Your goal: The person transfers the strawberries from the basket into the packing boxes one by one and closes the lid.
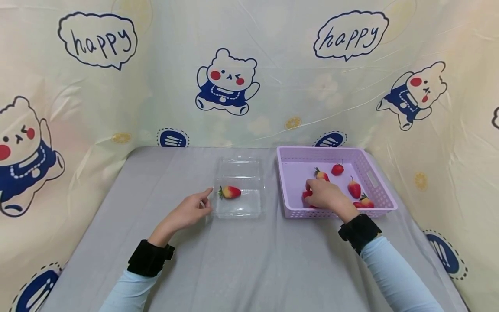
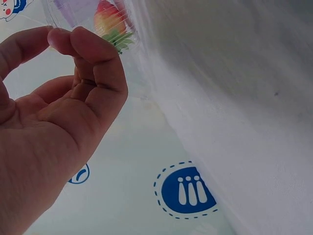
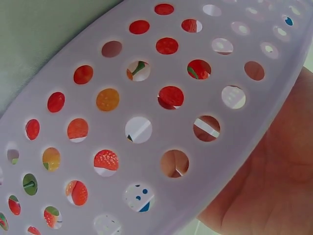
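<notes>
A clear plastic box [image 1: 239, 211] with its lid folded back lies on the grey cloth. One red-and-yellow strawberry [image 1: 230, 192] with a green leafy cap rests in it. My left hand [image 1: 189, 211] is at the box's left side, forefinger reaching toward its rim and the other fingers loosely bent, nothing held. Over the near left part of a purple basket [image 1: 284, 182], my right hand [image 1: 325, 194] bends its fingers down and pinches a red strawberry [image 1: 306, 196], partly covered by the fingers. The right wrist view shows mostly the basket's perforated wall [image 3: 146, 112].
Other strawberries lie in the basket: a red one [image 1: 337, 169] at the back, one [image 1: 354, 189] at the right, and one [image 1: 366, 201] in the near right corner. A patterned curtain [image 1: 288, 95] hangs behind the grey cloth [image 1: 241, 260].
</notes>
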{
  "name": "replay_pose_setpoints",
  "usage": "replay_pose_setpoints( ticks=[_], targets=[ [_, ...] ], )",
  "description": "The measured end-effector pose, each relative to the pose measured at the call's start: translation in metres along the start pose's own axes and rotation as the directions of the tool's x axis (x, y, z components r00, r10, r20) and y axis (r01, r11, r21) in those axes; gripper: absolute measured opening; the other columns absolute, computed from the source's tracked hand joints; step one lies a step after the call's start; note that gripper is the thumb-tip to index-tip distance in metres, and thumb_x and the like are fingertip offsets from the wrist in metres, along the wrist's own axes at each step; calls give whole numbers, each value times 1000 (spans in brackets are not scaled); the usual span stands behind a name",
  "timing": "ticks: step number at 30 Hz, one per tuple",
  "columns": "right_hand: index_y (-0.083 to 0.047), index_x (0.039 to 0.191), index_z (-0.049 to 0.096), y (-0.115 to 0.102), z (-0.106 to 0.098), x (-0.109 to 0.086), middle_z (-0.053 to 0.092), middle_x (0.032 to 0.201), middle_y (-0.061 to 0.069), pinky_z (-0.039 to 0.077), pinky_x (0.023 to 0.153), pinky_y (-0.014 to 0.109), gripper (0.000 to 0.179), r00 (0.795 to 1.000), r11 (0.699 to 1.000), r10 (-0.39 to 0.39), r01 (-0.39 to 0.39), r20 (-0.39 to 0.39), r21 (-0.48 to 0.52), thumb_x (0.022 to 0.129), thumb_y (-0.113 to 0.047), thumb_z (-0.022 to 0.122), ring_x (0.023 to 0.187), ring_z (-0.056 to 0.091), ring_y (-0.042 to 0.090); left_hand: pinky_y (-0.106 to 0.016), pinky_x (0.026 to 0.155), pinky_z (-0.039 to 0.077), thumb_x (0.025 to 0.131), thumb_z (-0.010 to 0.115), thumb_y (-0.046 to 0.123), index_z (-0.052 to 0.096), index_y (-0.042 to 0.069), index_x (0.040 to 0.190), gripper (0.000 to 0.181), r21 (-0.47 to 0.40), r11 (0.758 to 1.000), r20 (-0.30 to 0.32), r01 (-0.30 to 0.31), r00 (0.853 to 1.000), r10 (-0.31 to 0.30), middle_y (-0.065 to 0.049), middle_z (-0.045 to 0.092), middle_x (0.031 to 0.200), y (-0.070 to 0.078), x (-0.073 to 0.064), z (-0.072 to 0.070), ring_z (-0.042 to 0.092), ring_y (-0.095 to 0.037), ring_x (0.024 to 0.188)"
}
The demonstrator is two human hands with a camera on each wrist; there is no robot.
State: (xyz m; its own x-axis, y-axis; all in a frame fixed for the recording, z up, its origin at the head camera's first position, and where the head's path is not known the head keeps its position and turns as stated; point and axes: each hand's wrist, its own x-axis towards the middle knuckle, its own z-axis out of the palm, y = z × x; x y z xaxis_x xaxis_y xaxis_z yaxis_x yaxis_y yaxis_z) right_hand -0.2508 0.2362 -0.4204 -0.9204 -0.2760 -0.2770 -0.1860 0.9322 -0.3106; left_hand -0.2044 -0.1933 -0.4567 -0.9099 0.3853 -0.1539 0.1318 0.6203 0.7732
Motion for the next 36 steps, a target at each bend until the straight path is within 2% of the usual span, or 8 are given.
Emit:
replay_pose_setpoints(
  ticks=[9,17,28,36],
  targets=[
    [-6,133,66,1,0,-1,68,111,9,58,89,49,49,999,999,-13,14,-41,38,91,-26,80,100,66,26,-27,55,35,100,61,4,33,-11,159,67,-4,1000,1,-10,1000,10,-8,56,93,-1,0,0,44,-17,64],
    [-6,137,64,0,0,2,69,114,11,58,90,52,50,996,998,-20,25,-91,53,93,-26,78,104,66,29,-27,56,35,100,62,4,33,-12,158,67,4,1000,-3,-25,1000,25,-7,55,92,-1,1,1,45,-17,67],
    [-5,138,64,-8,-1,1,69,120,13,58,92,51,49,982,996,-58,69,-180,57,95,-25,76,107,67,31,-27,57,36,100,62,4,33,-12,158,67,3,1000,-1,-11,1000,11,-8,56,93,-1,0,2,46,-18,68],
    [-4,134,65,-15,-5,-1,69,117,14,58,91,51,45,970,994,-88,101,-226,48,95,-24,76,102,67,30,-27,56,35,100,62,4,33,-12,158,67,-1,1000,-7,-16,1000,16,-8,55,92,0,0,2,45,-18,66]
  ],
)
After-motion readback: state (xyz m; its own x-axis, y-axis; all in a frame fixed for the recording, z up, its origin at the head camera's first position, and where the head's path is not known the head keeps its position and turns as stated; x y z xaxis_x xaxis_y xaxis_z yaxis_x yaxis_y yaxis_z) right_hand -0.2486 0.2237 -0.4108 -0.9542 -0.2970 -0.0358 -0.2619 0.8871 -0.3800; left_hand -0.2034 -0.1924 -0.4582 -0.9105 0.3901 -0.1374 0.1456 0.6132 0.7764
